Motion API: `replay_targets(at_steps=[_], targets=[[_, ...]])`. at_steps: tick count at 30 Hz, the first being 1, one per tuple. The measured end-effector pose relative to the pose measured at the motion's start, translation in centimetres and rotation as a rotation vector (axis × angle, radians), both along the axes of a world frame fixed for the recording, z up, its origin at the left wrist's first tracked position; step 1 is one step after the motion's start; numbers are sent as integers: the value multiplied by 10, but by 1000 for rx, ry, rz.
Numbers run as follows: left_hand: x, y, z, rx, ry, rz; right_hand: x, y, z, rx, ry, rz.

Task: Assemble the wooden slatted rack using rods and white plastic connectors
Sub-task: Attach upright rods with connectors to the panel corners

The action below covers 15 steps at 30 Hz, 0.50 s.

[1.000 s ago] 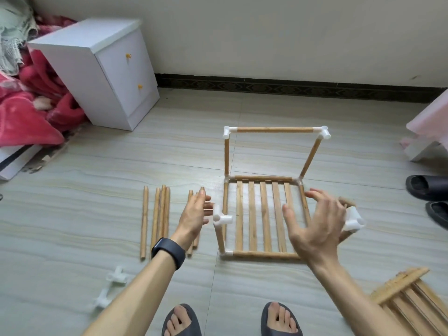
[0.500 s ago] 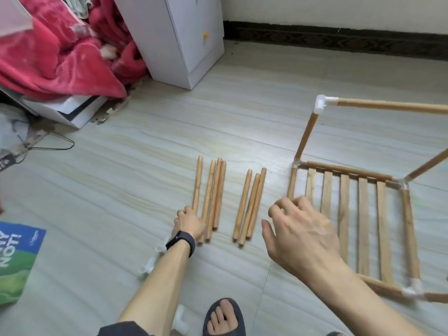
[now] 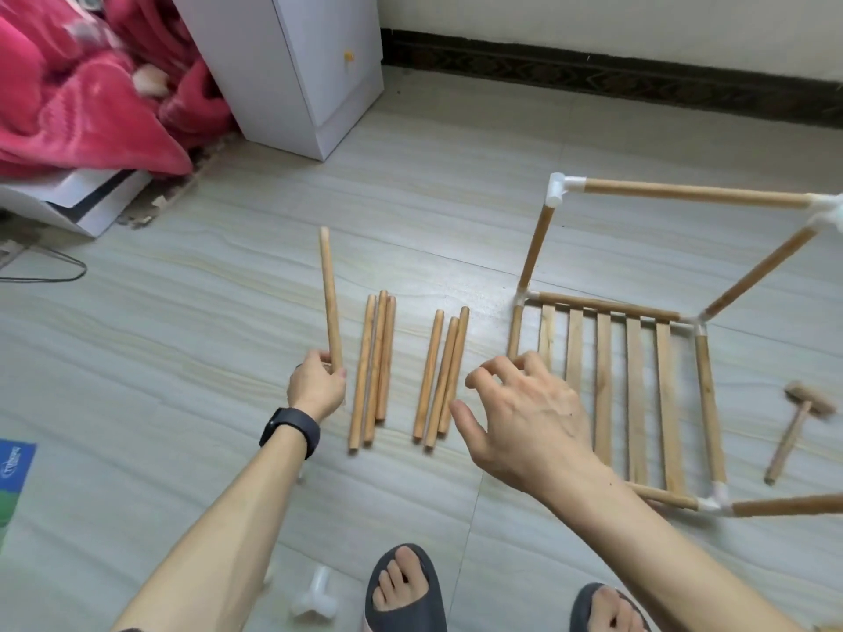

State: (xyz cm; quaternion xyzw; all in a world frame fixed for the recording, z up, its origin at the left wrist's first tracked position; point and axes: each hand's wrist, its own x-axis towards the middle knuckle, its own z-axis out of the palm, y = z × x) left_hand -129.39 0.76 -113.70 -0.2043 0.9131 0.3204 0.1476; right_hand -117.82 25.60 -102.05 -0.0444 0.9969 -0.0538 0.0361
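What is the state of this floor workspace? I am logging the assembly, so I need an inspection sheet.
Surface: pale tiled floor.
Job's things: part-built rack, slatted base, rods upright; three loose rods and three more rods; white connector by the feet.
Clutter: wooden mallet right of the rack; blue-green packet at left edge.
Grippers: left hand grips one rod by its near end; right hand open, holding nothing.
Cables: thin dark cable at left.
Surroundings: white cabinet, pink blanket, wall.

Part-built rack [image 3: 634, 394] sits on the floor at right: slatted base framed by wooden rods, w/ white corner connectors [image 3: 557, 189], two uprights + a top bar on the far side. Held rod [image 3: 330, 298] stands near-upright, gripped at its lower end by the left hand [image 3: 314, 387]. Six spare rods [image 3: 374, 367] lie in two groups of 3 just left of the rack, and a loose connector [image 3: 317, 597] lies closer in.
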Motion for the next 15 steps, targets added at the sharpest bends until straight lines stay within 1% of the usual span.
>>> replay_targets(at_steps=[2, 3, 5, 6, 9, 10, 11, 12, 13, 14, 15], targets=[[10, 8, 37, 40, 215, -172, 1, 6, 9, -116, -94, -31], [16, 15, 57, 34, 324, -286, 3, 10, 15, -231, -114, -52], [31, 33, 95, -17, 527, -504, 9, 19, 33, -529, -108, -139], [39, 44, 113, -55, 617, -604, 12, 24, 44, -707, -88, -221], [64, 84, 159, -197, 878, -890, 29, 43, 71, -1385, 10, -505], [72, 97, 169, -214, 935, -963, 37, 54, 76, -1572, 35, -573], [80, 109, 177, -207, 969, -1012, 47, 66, 79, -1692, 72, -625], [87, 121, 181, -175, 970, -1026, 58, 77, 79, -1757, 113, -675], [93, 131, 183, -109, 927, -995, 70, 87, 78, -1799, 156, -734], [99, 141, 181, -10, 830, -927, 82, 97, 75, -1831, 198, -810], [105, 150, 179, 111, 691, -833, 93, 106, 72, -1852, 235, -894]])
